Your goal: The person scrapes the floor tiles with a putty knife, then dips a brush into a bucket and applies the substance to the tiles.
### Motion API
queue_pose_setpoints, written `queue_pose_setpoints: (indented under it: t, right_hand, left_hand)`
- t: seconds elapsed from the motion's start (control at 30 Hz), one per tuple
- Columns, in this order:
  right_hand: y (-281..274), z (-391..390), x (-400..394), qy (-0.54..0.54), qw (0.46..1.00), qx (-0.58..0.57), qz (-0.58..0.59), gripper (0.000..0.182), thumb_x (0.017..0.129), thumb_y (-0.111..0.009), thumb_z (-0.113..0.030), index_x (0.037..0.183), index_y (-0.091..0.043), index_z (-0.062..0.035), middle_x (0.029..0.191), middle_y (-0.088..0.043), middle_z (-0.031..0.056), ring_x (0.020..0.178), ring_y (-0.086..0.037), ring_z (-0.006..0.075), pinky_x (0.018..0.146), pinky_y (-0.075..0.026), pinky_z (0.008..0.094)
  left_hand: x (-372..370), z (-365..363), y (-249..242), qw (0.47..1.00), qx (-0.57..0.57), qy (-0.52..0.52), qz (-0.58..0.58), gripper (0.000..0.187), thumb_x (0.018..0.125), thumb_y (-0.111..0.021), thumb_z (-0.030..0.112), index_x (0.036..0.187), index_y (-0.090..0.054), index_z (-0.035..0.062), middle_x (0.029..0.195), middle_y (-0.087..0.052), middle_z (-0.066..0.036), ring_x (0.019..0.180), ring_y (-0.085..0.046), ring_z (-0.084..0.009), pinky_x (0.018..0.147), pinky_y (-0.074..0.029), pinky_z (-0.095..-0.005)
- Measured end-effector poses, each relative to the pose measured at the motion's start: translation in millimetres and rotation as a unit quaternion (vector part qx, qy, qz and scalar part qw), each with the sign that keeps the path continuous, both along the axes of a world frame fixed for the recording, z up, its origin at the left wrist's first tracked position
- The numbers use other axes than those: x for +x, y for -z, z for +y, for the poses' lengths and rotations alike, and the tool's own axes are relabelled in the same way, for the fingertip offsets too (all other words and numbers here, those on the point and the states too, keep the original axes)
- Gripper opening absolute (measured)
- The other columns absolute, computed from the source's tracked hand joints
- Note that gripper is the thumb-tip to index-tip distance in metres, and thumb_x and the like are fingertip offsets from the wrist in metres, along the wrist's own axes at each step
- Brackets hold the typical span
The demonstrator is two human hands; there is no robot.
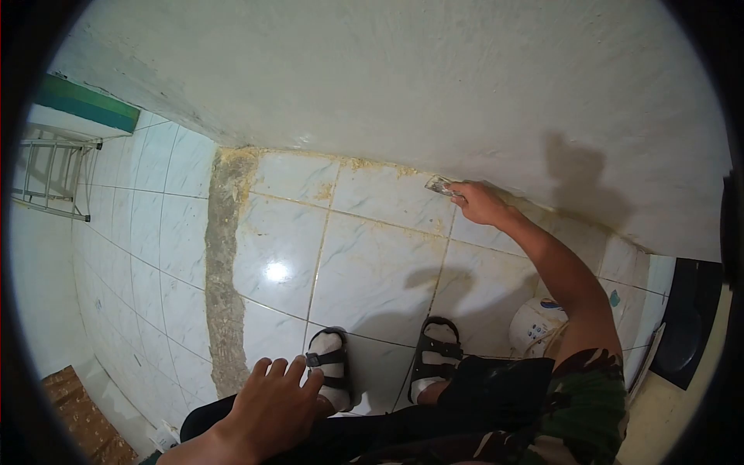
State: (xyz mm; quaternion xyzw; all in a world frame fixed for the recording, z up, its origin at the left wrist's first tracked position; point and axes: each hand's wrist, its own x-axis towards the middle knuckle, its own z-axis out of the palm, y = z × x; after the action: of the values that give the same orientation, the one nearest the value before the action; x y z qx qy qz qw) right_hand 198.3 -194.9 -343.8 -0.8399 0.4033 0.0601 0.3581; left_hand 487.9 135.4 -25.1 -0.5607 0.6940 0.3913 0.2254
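At the far left, a metal ladder (53, 178) stands on the pale tiled floor (178, 232), just below a green band (85, 105) on a low ledge, and a brown patterned sheet (85, 418) lies in the lower corner. Next comes a rough grey strip (225, 271) of bare concrete, running between the tiles from the wall (372, 85) down towards the person. Near the strip's lower end is the left hand (275, 403), back upward and fingers moderately spread, with nothing visible in its grasp; it appears over the person's dark-clothed leg, though whether it touches the leg I cannot tell. Just beside it is the left sandal (327, 359), dark and strapped, on the tiles. Yellowish residue (356, 164) marks the floor along the foot of the wall, with patches on the joints. Farther right are the right sandal (439, 348) and, well above it, a flat scraper (440, 185), low beside the base of the wall. The right hand (482, 205) holds it, fingers closed about its near end, blade pointing left. Beside the right forearm is a white bucket (531, 329), partly hidden, and at the far right stands a black panel (688, 310).
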Motion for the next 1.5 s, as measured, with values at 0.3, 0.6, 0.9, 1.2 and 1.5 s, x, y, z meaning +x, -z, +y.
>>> queue_pose_setpoints:
  t: [0.3, 0.6, 0.9, 1.2, 1.5]
  right_hand:
    - [-5.2, 0.5, 0.7, -0.004, 1.000, 0.024, 0.003, 0.037, 0.102, -0.060, -0.017, 0.137, -0.063, -0.0082, 0.120, -0.070, 0.0246, 0.113, -0.066, 0.0420, 0.097, -0.051, 0.0494]
    - [17.6, 1.9, 13.0, -0.025, 0.999, -0.014, -0.026, 0.038, 0.101, -0.061, -0.016, 0.138, -0.062, -0.0091, 0.116, -0.071, 0.0253, 0.109, -0.067, 0.0423, 0.096, -0.052, 0.0499]
    - [6.6, -2.0, 3.7, -0.025, 1.000, -0.004, -0.011, 0.038, 0.100, -0.063, -0.015, 0.137, -0.063, -0.0086, 0.112, -0.072, 0.0263, 0.106, -0.069, 0.0427, 0.093, -0.054, 0.0493]
    - [-2.5, -6.6, 27.6, -0.049, 0.999, -0.008, -0.016, 0.035, 0.101, -0.060, -0.017, 0.135, -0.064, -0.0086, 0.111, -0.072, 0.0256, 0.105, -0.069, 0.0411, 0.092, -0.054, 0.0498]
    - [7.5, 7.4, 107.1, -0.044, 0.999, -0.020, -0.023, 0.035, 0.101, -0.060, -0.017, 0.135, -0.063, -0.0104, 0.108, -0.073, 0.0250, 0.103, -0.070, 0.0419, 0.090, -0.055, 0.0512]
  left_hand:
    - [-9.1, -8.9, -3.2, 0.998, -0.043, 0.038, -0.002, 0.048, 0.096, -0.065, 0.030, 0.132, -0.060, -0.0016, 0.132, -0.061, -0.028, 0.119, -0.063, -0.0406, 0.103, -0.047, -0.0491]
    - [-15.3, -9.7, -4.9, 0.998, -0.041, 0.036, -0.016, 0.048, 0.096, -0.065, 0.030, 0.132, -0.061, -0.0011, 0.133, -0.061, -0.028, 0.119, -0.063, -0.0403, 0.103, -0.047, -0.0497]
    - [-6.5, 1.3, -4.9, 0.999, -0.019, 0.006, -0.047, 0.046, 0.096, -0.065, 0.028, 0.132, -0.061, -0.0012, 0.134, -0.061, -0.028, 0.119, -0.063, -0.0415, 0.104, -0.047, -0.0506]
    - [-2.2, 1.2, -3.9, 1.000, -0.022, -0.005, -0.017, 0.046, 0.096, -0.064, 0.029, 0.130, -0.060, -0.0013, 0.132, -0.061, -0.029, 0.118, -0.064, -0.0425, 0.103, -0.047, -0.0508]
    - [0.8, -3.7, -0.1, 1.000, -0.012, -0.017, -0.005, 0.046, 0.096, -0.064, 0.029, 0.130, -0.061, -0.0014, 0.133, -0.061, -0.029, 0.119, -0.064, -0.0425, 0.104, -0.047, -0.0510]
